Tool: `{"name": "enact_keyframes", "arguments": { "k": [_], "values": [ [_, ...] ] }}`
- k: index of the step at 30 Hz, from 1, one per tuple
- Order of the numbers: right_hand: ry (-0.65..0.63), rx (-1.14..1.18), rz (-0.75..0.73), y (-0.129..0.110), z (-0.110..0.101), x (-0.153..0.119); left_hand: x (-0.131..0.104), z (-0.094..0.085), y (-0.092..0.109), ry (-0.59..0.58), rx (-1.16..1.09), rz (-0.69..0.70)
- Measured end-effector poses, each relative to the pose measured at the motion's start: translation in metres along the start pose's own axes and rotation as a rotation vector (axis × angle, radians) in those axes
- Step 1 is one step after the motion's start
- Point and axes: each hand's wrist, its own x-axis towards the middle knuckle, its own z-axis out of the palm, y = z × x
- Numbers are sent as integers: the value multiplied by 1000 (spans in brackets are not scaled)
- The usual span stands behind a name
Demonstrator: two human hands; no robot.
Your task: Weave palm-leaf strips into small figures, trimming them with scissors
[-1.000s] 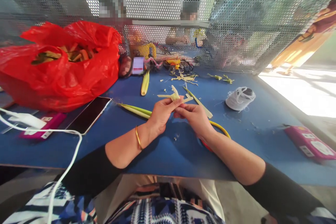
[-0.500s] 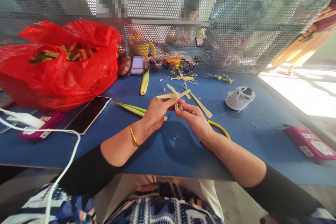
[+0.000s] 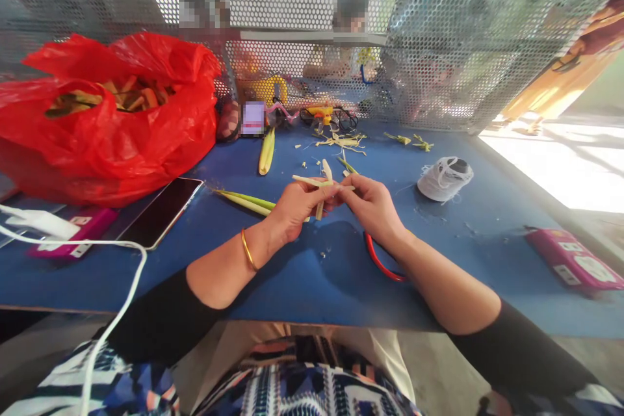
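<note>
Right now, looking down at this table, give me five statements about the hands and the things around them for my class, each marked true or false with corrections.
1. The left hand and right hand both touch pale strips. True.
2. The gold bangle circles the right wrist. False: the gold bangle circles the left.
3. The red bag is open. True.
4. The spool stands left of the red bag. False: the spool stands right of both hands.
5. A dark-screened phone lies upon the blue table. True.

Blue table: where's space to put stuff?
Between white thread spool and magenta rectangular packet, bar tiny scraps. Crowded: left, by red plastic bag and black-screened phone; middle, where left hand and right hand hold pale plant strips.
</note>
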Motion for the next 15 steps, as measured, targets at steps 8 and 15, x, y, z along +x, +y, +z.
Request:
{"name": "enact_keyframes", "arguments": {
  "k": [8,15],
  "values": [
    [73,44,26,-2,-3,1,3,-3,1,57,-8,-34],
    [-31,251,229,-1,-7,9,0,-4,3,-72,169,-156]
  ]
}}
